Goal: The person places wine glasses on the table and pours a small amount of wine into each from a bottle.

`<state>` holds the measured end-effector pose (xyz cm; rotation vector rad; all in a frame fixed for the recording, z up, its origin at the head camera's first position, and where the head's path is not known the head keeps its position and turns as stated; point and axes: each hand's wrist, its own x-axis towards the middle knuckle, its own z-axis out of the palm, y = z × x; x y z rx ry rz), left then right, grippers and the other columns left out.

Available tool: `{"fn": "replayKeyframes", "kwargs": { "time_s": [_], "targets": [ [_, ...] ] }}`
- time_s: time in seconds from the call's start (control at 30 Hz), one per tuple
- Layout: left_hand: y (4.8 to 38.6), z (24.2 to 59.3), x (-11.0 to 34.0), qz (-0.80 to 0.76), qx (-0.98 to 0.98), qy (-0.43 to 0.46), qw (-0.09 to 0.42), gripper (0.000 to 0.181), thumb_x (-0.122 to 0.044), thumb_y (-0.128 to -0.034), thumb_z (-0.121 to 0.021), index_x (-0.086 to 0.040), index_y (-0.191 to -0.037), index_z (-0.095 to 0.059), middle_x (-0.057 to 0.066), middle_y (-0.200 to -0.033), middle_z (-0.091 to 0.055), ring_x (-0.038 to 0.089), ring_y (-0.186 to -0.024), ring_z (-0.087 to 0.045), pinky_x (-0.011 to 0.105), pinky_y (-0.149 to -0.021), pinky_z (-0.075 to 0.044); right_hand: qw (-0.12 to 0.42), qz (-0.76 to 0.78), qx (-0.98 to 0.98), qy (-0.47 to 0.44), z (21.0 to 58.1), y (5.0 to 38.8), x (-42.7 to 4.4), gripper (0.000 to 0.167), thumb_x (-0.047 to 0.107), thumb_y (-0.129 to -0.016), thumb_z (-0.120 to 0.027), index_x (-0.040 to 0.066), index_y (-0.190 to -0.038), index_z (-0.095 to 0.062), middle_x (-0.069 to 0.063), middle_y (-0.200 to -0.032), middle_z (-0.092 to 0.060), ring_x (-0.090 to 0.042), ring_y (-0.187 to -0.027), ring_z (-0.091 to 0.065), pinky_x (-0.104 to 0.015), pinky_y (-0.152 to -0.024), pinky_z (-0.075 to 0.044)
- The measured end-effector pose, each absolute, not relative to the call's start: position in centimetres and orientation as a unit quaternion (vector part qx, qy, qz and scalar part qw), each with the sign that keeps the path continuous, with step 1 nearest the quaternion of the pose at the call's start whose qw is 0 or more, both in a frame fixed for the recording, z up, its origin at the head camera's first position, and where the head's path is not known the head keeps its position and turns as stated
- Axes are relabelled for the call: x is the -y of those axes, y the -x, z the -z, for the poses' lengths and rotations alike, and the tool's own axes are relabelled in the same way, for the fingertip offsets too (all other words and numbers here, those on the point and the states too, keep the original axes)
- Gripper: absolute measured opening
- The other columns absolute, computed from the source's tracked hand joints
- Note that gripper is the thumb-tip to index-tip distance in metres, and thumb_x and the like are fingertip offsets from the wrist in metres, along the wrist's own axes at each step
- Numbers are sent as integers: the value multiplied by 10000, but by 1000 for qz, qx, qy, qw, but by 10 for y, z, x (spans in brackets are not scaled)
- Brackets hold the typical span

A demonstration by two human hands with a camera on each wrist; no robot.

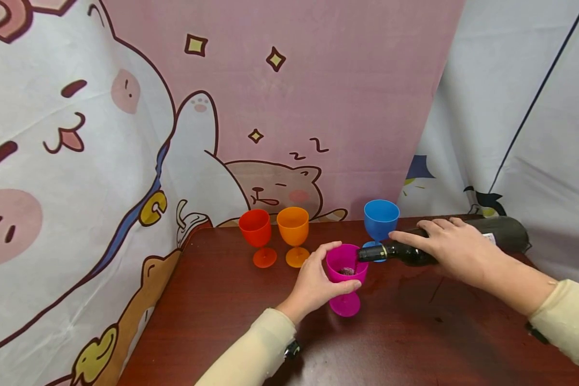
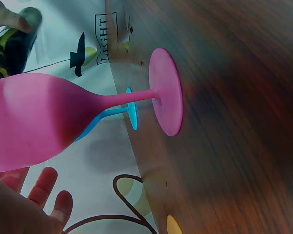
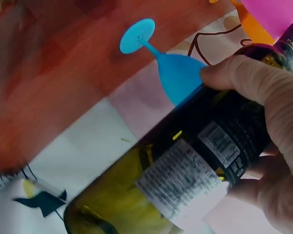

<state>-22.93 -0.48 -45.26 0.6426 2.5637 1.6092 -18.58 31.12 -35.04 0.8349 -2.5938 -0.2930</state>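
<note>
While the left hand (image 1: 313, 281) curls round the bowl of a magenta goblet (image 1: 339, 261), thumb on the near side, the right hand (image 1: 465, 252) grips a dark bottle (image 1: 509, 235) tipped nearly level, as the head view shows. The bottle's mouth lies at the goblet's right rim, and dark, bubbly liquid (image 1: 347, 271) is visible inside the bowl. The goblet is upright at the middle of a reddish-brown table (image 1: 231, 311). Behind it to the left stand a red goblet (image 1: 255, 229) and an orange goblet (image 1: 293, 228), side by side and apart; a blue goblet (image 1: 381, 217) stands behind the bottle's neck and is partly hidden by it. A cloth backdrop (image 1: 357, 107) printed with cartoon animals hangs beyond.

In the left wrist view, which is turned sideways, the magenta goblet's bowl, slender stem and round foot are seen in profile. Several fingertips of the left hand extend past the bowl, slightly parted. The blue goblet appears behind the stem.

In the right wrist view, the right hand's thumb lies along one side of the bottle, with fingers on the opposite side. A white printed label (image 3: 180, 183) and a barcode (image 3: 219, 145) show on the glass.
</note>
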Motion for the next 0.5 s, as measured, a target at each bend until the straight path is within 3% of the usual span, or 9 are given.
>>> {"fn": "replayKeyframes", "kwargs": {
  "time_s": [0.2, 0.5],
  "targets": [
    [229, 453, 4, -521, -827, -210, 20, 854, -455, -775, -951, -440, -1496, -494, -90, -1340, -657, 101, -1206, -578, 257, -941, -580, 180, 32, 941, -285, 367, 184, -313, 1101, 194, -553, -1062, 354, -1515, -549, -43, -1048, -704, -236, -839, -690, -472, -630, -602],
    [228, 452, 4, -535, -820, -202, 36, 830, -429, -790, -944, -453, -1481, -484, -94, -1362, -642, 132, -1239, -584, 250, -905, -602, 136, -38, 965, -220, 391, 175, -327, 1095, 242, -612, -1044, 420, -1545, -500, -64, -1248, -743, -302, -1049, -742, -486, -606, -594]
  ]
}}
